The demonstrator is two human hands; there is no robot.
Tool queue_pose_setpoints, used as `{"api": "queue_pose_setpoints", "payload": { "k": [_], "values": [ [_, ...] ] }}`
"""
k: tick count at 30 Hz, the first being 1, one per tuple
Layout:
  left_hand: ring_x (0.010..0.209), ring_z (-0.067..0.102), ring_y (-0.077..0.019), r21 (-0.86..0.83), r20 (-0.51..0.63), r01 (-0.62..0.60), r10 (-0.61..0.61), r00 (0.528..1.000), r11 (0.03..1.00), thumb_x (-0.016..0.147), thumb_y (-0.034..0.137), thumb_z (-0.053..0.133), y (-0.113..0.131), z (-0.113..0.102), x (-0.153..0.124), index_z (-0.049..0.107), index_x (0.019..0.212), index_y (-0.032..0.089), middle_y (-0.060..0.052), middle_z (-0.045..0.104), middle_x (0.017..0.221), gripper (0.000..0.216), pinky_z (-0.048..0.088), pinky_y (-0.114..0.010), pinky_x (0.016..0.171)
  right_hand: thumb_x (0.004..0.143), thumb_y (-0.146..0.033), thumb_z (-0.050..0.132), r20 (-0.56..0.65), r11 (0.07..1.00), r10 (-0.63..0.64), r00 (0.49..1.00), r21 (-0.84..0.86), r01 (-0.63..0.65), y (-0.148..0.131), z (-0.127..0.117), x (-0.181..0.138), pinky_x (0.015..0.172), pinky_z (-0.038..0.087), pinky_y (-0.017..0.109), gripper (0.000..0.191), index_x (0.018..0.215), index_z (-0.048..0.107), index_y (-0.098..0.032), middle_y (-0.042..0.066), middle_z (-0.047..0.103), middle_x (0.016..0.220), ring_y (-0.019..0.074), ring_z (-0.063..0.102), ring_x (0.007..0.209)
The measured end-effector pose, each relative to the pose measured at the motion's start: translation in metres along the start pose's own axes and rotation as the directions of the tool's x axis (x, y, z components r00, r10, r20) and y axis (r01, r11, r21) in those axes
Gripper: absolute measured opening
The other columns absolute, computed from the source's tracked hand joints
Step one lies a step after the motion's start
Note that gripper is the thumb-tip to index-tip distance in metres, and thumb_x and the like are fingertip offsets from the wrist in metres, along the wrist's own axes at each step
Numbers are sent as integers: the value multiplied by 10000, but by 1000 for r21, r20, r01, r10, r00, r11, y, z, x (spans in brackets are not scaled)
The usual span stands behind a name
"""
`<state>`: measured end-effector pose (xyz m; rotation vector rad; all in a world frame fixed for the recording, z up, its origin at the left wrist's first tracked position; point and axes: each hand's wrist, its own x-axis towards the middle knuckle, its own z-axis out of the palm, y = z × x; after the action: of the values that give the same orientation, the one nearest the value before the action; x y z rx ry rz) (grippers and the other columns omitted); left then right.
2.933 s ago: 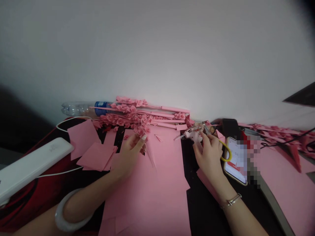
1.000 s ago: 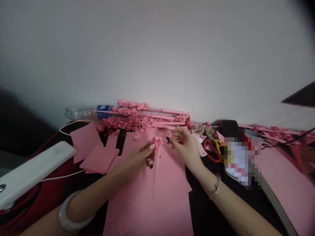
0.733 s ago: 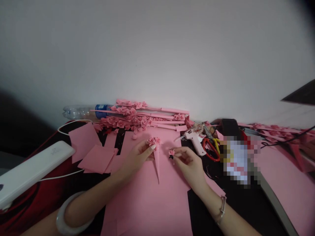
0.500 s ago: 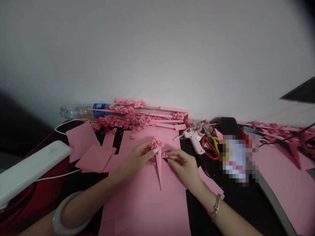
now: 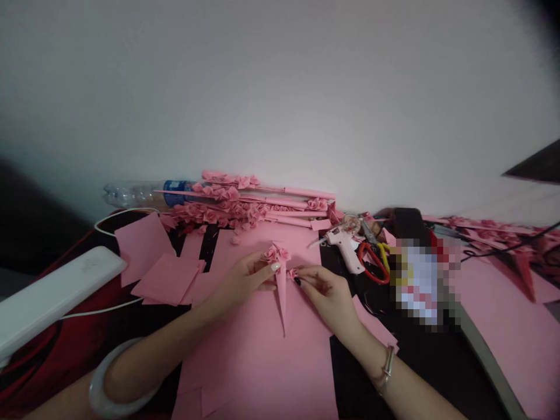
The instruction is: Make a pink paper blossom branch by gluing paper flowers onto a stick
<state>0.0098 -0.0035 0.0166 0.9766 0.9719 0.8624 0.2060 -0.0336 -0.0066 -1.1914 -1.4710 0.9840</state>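
Note:
My left hand (image 5: 238,284) pinches a thin pink paper cone stem (image 5: 281,294) just below the cluster of small pink paper flowers (image 5: 275,254) at its top. Fingers of my right hand (image 5: 329,294) are closed on one small pink paper flower (image 5: 292,273) and press it against the stem's right side. Both hands rest over a large pink paper sheet (image 5: 266,356) on the dark table.
A white glue gun (image 5: 345,247) and red-and-yellow scissors (image 5: 374,262) lie right of my hands. Finished flower stems (image 5: 249,204) and a plastic bottle (image 5: 140,193) line the wall. Pink paper squares (image 5: 160,268), a white device (image 5: 52,294) with a cable, and a phone lie around.
My right hand left the glue gun, picked up a small paper flower and brought it to the stem. My left hand lifted the flowered stem upright on the sheet.

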Motion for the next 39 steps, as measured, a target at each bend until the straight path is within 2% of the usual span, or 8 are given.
{"api": "queue_pose_setpoints", "payload": {
  "k": [5,9,13,17,21,25,31,39],
  "values": [
    [952,667,-258,37,41,22,-23,999,999,772,440,731,-2,-2,0,681,922,197,-47,687,926,290,569,-391,841,759,-166,676,-23,1000,25,999,0,-25,0,1,0,780,619,318,99,831,734,-199,70,764,913,197,745,816],
    [978,672,-270,55,48,27,-30,998,998,773,482,724,-4,-2,0,668,990,183,-79,701,1008,374,560,-431,868,747,-165,687,-71,998,42,997,55,-38,-1,0,2,805,604,314,85,805,735,-205,64,758,917,189,733,837],
    [1022,670,-287,10,37,36,-36,999,999,771,481,730,-6,2,-1,662,1047,184,-102,701,1082,411,550,-456,897,761,-146,687,-153,994,8,988,111,9,-6,2,2,816,586,304,96,804,726,-222,50,750,915,178,715,878],
    [1073,647,-284,-34,19,53,-52,998,998,785,442,724,-6,9,-3,652,1052,181,-98,699,1099,380,551,-433,899,791,-147,685,-132,985,-51,990,157,71,-11,6,2,849,558,332,92,800,721,-232,51,717,950,183,684,925],
    [1019,654,-258,-62,15,67,-66,998,996,732,435,764,-9,12,-2,666,1001,179,-77,706,1051,384,566,-409,873,802,-155,693,-142,994,-94,985,42,101,-12,9,1,866,520,350,88,793,732,-233,58,631,991,196,632,967],
    [961,660,-220,-78,1,65,-65,998,995,706,434,780,-13,12,0,670,991,186,-57,707,1016,394,578,-379,847,815,-129,668,-140,993,-118,983,-43,113,-11,10,-1,803,504,324,122,812,718,-241,46,582,972,182,603,923],
    [902,677,-216,-91,-17,73,-75,997,993,657,425,815,-12,13,-1,668,927,188,-47,718,937,388,585,-371,813,832,-109,634,-110,980,-165,980,-134,150,-12,12,-3,768,484,315,145,835,700,-238,44,569,963,179,586,903],
    [894,677,-221,-36,-16,46,-47,999,998,672,454,793,-14,13,-2,652,893,196,-38,711,881,368,576,-390,817,824,-93,633,-104,968,-197,975,-177,176,-15,13,-5,723,486,302,148,827,692,-228,45,577,951,178,587,879]
  ]
}}
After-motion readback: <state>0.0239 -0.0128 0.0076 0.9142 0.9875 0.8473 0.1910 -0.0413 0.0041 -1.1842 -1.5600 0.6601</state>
